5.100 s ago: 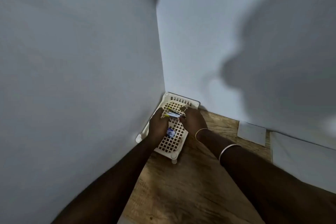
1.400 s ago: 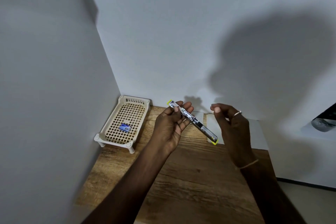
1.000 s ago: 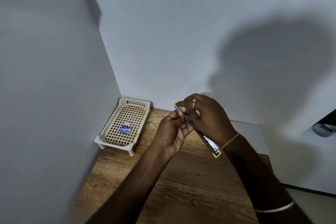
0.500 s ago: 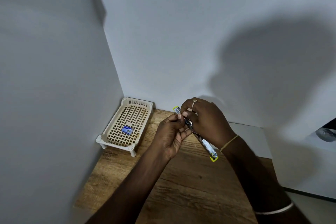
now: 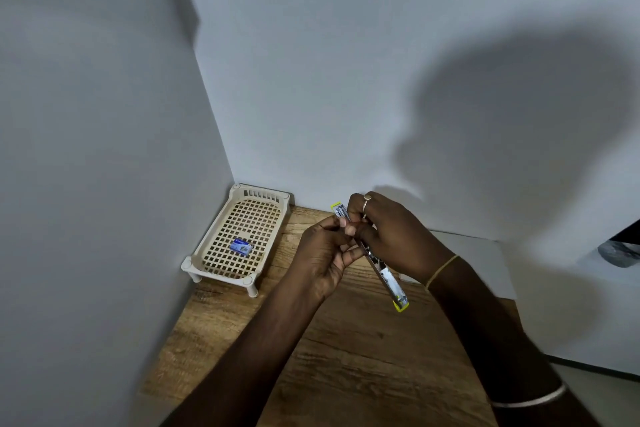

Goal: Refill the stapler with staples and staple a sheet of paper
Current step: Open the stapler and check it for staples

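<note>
A slim metal stapler (image 5: 389,279) with yellow-green ends is swung fully open into one long bar, held above the wooden table. My left hand (image 5: 325,253) grips it near the middle from the left. My right hand (image 5: 391,236), wearing a ring, pinches the bar's upper half from the right, fingertips at the metal channel. A small blue staple box (image 5: 240,247) lies in the cream plastic basket (image 5: 207,250) at the back left corner. A white sheet of paper (image 5: 478,263) lies flat on the table behind my right wrist.
The wooden table (image 5: 346,357) fills the lower middle, boxed in by a grey wall on the left and one behind. A white surface with a dark object (image 5: 620,250) on it sits at the right edge.
My right hand came from open air onto the stapler's upper half and has stayed there pinching it. The stapler tilted slightly steeper. The staple box stayed in the basket.
</note>
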A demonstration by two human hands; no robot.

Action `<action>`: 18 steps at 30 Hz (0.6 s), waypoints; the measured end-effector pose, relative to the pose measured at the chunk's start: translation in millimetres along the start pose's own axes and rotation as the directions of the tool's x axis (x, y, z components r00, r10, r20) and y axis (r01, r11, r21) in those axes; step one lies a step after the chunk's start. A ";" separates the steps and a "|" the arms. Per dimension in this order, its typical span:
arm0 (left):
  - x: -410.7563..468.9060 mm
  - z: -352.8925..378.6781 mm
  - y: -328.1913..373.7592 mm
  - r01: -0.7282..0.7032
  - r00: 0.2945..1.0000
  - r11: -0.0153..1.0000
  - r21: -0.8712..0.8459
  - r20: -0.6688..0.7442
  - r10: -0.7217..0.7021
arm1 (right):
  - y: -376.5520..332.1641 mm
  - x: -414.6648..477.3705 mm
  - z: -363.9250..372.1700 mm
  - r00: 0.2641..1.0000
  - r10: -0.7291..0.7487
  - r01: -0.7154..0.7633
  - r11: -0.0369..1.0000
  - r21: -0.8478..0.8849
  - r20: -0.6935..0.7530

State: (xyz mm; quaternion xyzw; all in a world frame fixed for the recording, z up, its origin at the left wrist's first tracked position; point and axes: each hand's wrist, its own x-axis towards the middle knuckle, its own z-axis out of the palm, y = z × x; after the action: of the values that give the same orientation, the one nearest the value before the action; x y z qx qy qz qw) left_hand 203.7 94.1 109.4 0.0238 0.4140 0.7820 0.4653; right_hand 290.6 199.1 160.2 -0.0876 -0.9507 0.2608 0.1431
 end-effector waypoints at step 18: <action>-0.9 18.0 3.7 0.017 0.997 1.000 -0.001 -0.080 -0.017 | 12.1 -18.0 -5.5 0.972 -0.085 0.099 0.993 0.057 -0.220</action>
State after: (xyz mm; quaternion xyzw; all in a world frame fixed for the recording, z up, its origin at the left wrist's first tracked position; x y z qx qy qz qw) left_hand 209.2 103.8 124.0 -0.0113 0.4324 0.7785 0.4548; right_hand 310.4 207.6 154.3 -0.0666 -0.9231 0.2746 0.2608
